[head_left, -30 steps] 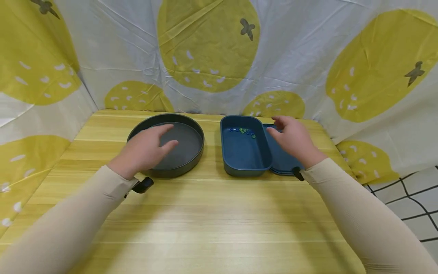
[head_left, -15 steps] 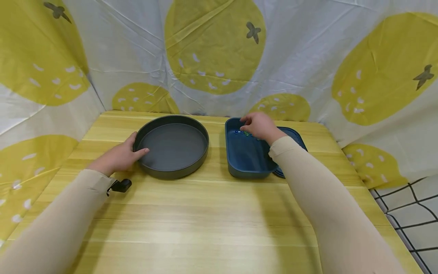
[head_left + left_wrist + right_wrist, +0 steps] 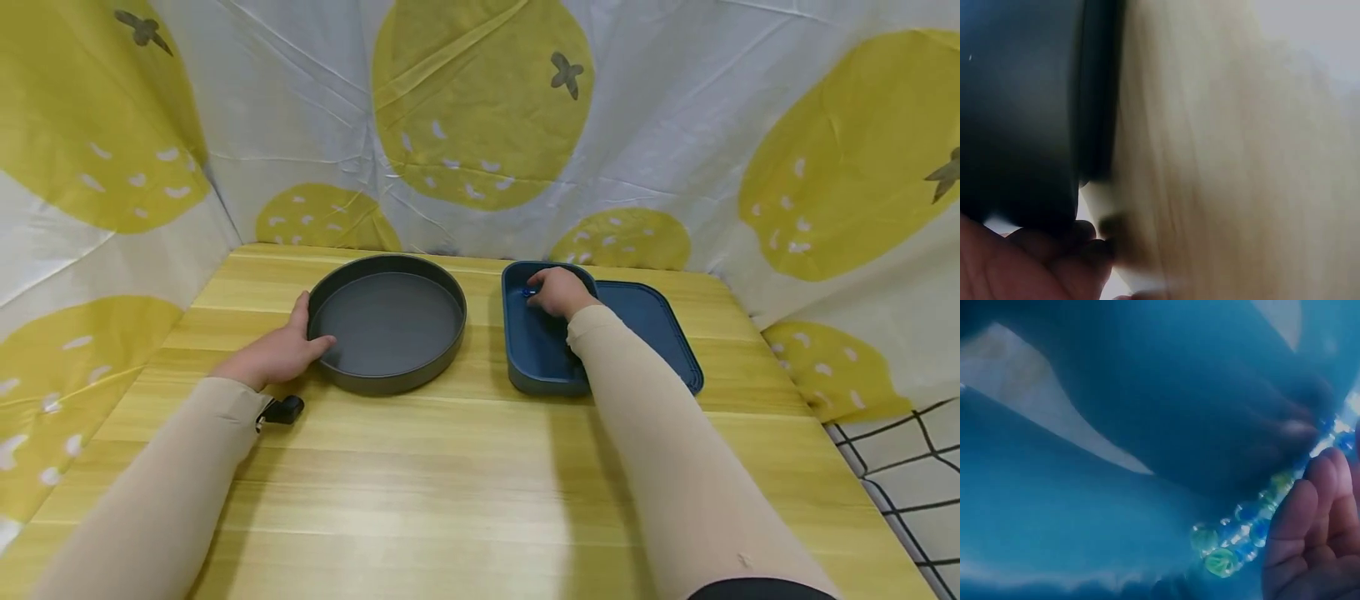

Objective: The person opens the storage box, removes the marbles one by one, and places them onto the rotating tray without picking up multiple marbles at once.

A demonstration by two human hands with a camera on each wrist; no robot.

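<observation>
"Since the leftmost part comes first, why is the round pan [image 3: 386,323] held by the left hand [image 3: 273,353]?"

"Its left rim is taken between thumb and fingers, the thumb being laid over the edge; by that hold, it is judged, the pan is kept from sliding on the bench [image 3: 420,492]."

"And what is set farther right?"

"A blue container [image 3: 538,352] is stood upright, apart from the pan. Blue and green beads [image 3: 1259,531] are held in its far part, presumably walled in so that none can roll away."

"How are they met?"

"By the right hand [image 3: 562,293], held inside through the open top. The fingers are bent beside the beads, but whether any is gripped cannot be told."

"And the flat lid [image 3: 642,312]?"

"It is laid just beside the container's right wall, probably so that the top is left free, and is partly hidden by the right sleeve [image 3: 678,450]."
</observation>
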